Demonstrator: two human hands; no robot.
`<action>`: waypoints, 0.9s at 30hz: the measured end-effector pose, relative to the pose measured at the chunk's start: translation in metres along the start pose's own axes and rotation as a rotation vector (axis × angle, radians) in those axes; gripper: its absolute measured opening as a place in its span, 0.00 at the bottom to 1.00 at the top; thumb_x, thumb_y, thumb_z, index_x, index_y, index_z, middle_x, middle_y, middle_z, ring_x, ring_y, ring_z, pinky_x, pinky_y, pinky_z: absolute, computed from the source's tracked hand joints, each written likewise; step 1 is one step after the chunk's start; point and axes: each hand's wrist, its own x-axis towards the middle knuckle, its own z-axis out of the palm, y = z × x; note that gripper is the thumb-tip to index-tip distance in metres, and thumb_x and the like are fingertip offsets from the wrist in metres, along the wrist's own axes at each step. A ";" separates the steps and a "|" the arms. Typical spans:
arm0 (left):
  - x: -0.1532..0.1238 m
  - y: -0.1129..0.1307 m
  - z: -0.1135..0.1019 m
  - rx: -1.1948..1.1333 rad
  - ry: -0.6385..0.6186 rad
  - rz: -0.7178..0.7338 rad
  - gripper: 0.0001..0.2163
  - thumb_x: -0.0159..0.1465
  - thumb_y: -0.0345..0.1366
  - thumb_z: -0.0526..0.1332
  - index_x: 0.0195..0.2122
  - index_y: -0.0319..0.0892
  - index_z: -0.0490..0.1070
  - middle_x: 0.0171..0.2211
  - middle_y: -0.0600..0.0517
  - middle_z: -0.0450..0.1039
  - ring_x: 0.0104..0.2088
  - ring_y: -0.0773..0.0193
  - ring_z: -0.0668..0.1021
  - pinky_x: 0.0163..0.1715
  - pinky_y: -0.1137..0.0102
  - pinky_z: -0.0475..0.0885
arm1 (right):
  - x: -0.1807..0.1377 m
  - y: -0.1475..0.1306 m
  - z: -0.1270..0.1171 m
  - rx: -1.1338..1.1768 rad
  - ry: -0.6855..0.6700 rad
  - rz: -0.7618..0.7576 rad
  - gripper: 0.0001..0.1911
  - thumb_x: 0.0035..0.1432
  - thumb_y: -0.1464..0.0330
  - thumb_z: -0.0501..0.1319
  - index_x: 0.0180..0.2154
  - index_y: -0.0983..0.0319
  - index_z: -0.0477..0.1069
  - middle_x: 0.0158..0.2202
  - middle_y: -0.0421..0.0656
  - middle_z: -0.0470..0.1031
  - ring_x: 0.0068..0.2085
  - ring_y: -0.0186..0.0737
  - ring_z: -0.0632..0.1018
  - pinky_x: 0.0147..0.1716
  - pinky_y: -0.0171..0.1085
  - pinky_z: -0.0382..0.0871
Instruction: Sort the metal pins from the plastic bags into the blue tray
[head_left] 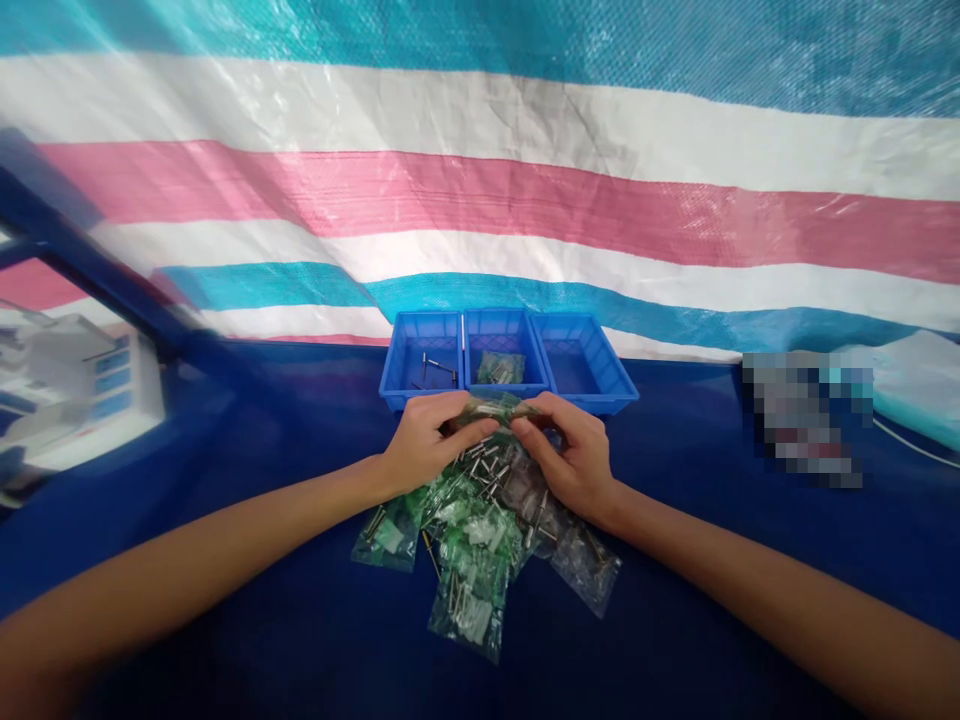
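Note:
A pile of small clear and green plastic bags (472, 540) filled with metal pins and white plugs lies on the dark blue table. My left hand (427, 440) and my right hand (574, 455) meet at the far end of the pile, and both pinch one small greenish bag (499, 410) between their fingertips. Just beyond my hands stand three blue plastic trays side by side. The left tray (420, 365) holds a few loose metal pins, the middle tray (502, 360) holds a small bag, and the right tray (585, 370) looks bare.
A striped pink, white and teal tarp (525, 180) hangs right behind the trays. A blurred white machine (75, 390) stands at the far left. On the right lie a pixelated object (806, 415) and a light blue bag (915, 385).

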 end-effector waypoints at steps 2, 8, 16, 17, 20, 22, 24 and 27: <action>0.000 0.001 0.000 -0.004 0.032 -0.003 0.13 0.62 0.38 0.58 0.23 0.38 0.69 0.14 0.58 0.61 0.17 0.73 0.65 0.18 0.76 0.59 | 0.002 0.000 0.000 0.018 -0.028 0.013 0.04 0.59 0.68 0.56 0.34 0.61 0.67 0.24 0.37 0.65 0.25 0.32 0.68 0.26 0.32 0.63; 0.001 0.004 0.000 -0.031 0.109 0.017 0.13 0.63 0.37 0.58 0.22 0.39 0.69 0.14 0.58 0.61 0.17 0.72 0.65 0.18 0.76 0.60 | 0.005 -0.001 0.001 -0.009 -0.079 -0.022 0.08 0.58 0.69 0.56 0.27 0.61 0.63 0.22 0.36 0.60 0.24 0.31 0.64 0.24 0.32 0.59; 0.000 -0.002 0.000 0.006 0.052 0.029 0.15 0.60 0.45 0.59 0.26 0.38 0.70 0.18 0.55 0.66 0.18 0.73 0.66 0.17 0.77 0.61 | 0.003 0.000 0.002 -0.063 -0.060 -0.077 0.11 0.60 0.71 0.53 0.25 0.61 0.58 0.22 0.36 0.57 0.23 0.30 0.61 0.23 0.30 0.56; 0.000 -0.003 0.000 0.016 0.048 0.035 0.15 0.60 0.45 0.59 0.26 0.37 0.70 0.18 0.55 0.67 0.18 0.73 0.67 0.18 0.77 0.61 | 0.003 0.000 0.002 -0.066 -0.059 -0.078 0.11 0.60 0.71 0.53 0.25 0.61 0.57 0.22 0.36 0.57 0.23 0.30 0.61 0.23 0.30 0.56; 0.000 -0.003 0.000 0.026 0.038 0.048 0.14 0.59 0.44 0.60 0.26 0.37 0.71 0.20 0.53 0.69 0.19 0.72 0.68 0.18 0.77 0.61 | 0.002 0.000 0.001 -0.070 -0.057 -0.077 0.11 0.60 0.71 0.53 0.25 0.61 0.57 0.22 0.36 0.57 0.23 0.30 0.61 0.23 0.31 0.56; 0.000 -0.002 0.000 0.023 0.034 0.058 0.12 0.59 0.43 0.61 0.27 0.37 0.71 0.21 0.54 0.69 0.19 0.72 0.67 0.18 0.77 0.61 | 0.002 0.000 0.001 -0.069 -0.052 -0.076 0.11 0.60 0.70 0.53 0.25 0.61 0.58 0.22 0.36 0.57 0.23 0.30 0.62 0.23 0.31 0.57; 0.000 -0.001 0.000 0.018 0.034 0.063 0.11 0.59 0.41 0.61 0.28 0.37 0.71 0.21 0.54 0.69 0.18 0.72 0.67 0.18 0.77 0.61 | 0.002 0.001 0.001 -0.067 -0.049 -0.074 0.11 0.60 0.70 0.53 0.25 0.61 0.58 0.22 0.36 0.58 0.23 0.30 0.62 0.22 0.31 0.57; 0.000 -0.001 0.000 0.019 0.037 0.050 0.10 0.60 0.40 0.61 0.30 0.37 0.72 0.22 0.53 0.71 0.19 0.72 0.69 0.18 0.77 0.62 | 0.003 0.001 0.002 -0.058 -0.045 -0.055 0.11 0.60 0.69 0.54 0.24 0.61 0.59 0.21 0.36 0.60 0.22 0.30 0.63 0.22 0.31 0.57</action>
